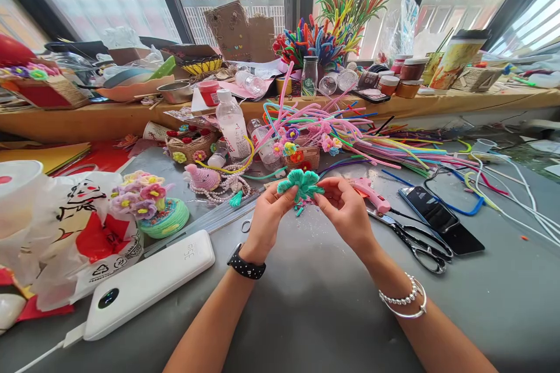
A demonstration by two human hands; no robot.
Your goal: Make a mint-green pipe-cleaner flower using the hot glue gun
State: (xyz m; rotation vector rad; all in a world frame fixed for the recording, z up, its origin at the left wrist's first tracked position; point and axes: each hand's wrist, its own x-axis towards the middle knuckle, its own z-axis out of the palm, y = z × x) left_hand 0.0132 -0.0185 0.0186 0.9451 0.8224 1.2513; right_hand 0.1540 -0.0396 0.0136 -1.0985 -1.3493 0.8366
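Note:
Between my two hands, above the grey table (301, 303), is a teal pipe-cleaner flower (301, 182) with fuzzy looped petals. My left hand (270, 215) pinches its left side between thumb and fingers. At its right edge, my right hand (347, 213) closes thumb and fingertips on a petal. Small teal and pink clippings (300, 210) lie on the table just behind the hands. A pink hot glue gun (371, 194) rests right of my right hand, with black-handled scissors (420, 242) nearer to me.
On the left are a white power bank (151, 285), a plastic bag (94, 233) and a pipe-cleaner flower pot (164, 218). Phones (437, 215) and white cables (520, 186) lie right. Behind stand a bottle (233, 128), loose pipe cleaners (394, 145) and a crowded ledge (245, 108).

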